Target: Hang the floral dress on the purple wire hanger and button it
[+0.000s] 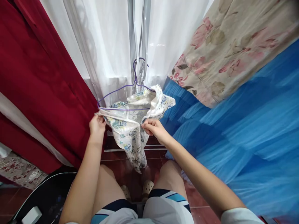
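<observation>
A white garment with a blue, green and yellow floral print [121, 127] hangs on a purple wire hanger [116, 90]. The hanger's right arm goes inside the garment's collar area, and its left end shows above the cloth. Closed around the cloth near that left end is my left hand [97, 124]. My right hand [153, 127] pinches the garment's front edge at the middle of the opening. The lower part of the garment droops toward the floor. The hanger's hook [137, 62] is up by some pale hanging strips [141, 37].
A red curtain [44, 84] hangs left and white curtains [105, 40] behind. On the right are a beige floral cloth [210, 59] and blue ruffled fabric [245, 133]. A black round surface at lower left bears a white block [32, 215]. The floor is red tile [201, 199].
</observation>
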`<state>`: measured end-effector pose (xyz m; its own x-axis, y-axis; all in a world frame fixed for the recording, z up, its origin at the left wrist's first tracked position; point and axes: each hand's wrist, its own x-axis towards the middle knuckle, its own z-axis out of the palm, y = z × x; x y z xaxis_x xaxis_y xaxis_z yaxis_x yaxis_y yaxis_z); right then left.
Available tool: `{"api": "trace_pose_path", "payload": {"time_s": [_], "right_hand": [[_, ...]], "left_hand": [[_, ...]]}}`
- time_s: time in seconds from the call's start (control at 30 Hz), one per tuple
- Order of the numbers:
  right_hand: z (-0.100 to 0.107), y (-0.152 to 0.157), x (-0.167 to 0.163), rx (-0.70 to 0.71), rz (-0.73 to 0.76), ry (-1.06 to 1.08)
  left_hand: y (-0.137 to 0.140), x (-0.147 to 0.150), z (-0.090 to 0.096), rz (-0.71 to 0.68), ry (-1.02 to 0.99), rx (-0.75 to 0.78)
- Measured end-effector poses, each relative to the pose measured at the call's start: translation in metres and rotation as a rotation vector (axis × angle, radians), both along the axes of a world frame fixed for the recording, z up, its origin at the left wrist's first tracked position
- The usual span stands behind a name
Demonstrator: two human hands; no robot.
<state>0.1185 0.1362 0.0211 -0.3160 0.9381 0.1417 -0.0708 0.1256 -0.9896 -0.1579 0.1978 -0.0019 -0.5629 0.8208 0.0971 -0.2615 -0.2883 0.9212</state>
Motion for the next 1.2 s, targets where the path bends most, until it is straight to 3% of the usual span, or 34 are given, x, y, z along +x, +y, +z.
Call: {"api": "trace_pose_path", "payload": {"time_s": [0.07, 0.13, 0.2, 0.27, 0.37, 0.43, 0.5, 0.63, 0.7, 0.77, 0.83, 0.97, 1.1, 1.2], "right_hand": [[-0.021, 0.005, 0.01, -0.036, -0.034, -0.08], [-0.045, 0.009, 0.024, -0.118, -0.018, -0.246], [-0.061, 0.008, 0.038, -0.191, 0.02, -0.428], [-0.065, 0.001, 0.045, -0.142, 0.062, -0.516], [-0.048, -0.016, 0.041, 0.017, 0.299, -0.41], [-0.029, -0.027, 0.032, -0.009, 0.448, -0.252], [-0.012, -0.034, 0.028, -0.097, 0.418, -0.121], [0.016, -0.039, 0.05, -0.176, 0.29, -0.048], [0.033, -0.035, 0.075, -0.133, 0.25, -0.108], [0.052, -0.026, 0.103, -0.053, 0.158, -0.183], [0.071, -0.008, 0.127, 0.035, 0.016, -0.213], [0.095, 0.051, 0.141, 0.182, -0.221, -0.112], [0.098, 0.099, 0.106, 0.164, -0.124, -0.129], [0.096, 0.106, 0.079, 0.119, -0.051, -0.175]], "left_hand": [[-0.012, 0.021, -0.028, -0.113, -0.03, -0.074], [-0.03, 0.049, -0.042, -0.216, -0.042, -0.094], [-0.05, 0.078, -0.04, -0.31, -0.029, -0.052], [-0.069, 0.103, -0.023, -0.422, 0.11, 0.056], [-0.089, 0.129, 0.015, -0.553, 0.46, 0.247], [-0.095, 0.137, 0.035, -0.562, 0.628, 0.339], [-0.097, 0.137, 0.043, -0.628, 0.674, 0.373], [-0.103, 0.13, 0.022, -1.176, 0.441, 0.222], [-0.111, 0.128, 0.003, -1.329, 0.404, 0.133], [-0.12, 0.124, -0.013, -1.317, 0.462, 0.062], [-0.125, 0.116, -0.021, -1.208, 0.528, 0.0], [-0.124, 0.09, -0.008, -0.885, 0.557, -0.017], [-0.115, 0.052, 0.025, -0.767, 0.649, 0.031], [-0.094, 0.013, 0.04, -0.709, 0.941, 0.067]]}}
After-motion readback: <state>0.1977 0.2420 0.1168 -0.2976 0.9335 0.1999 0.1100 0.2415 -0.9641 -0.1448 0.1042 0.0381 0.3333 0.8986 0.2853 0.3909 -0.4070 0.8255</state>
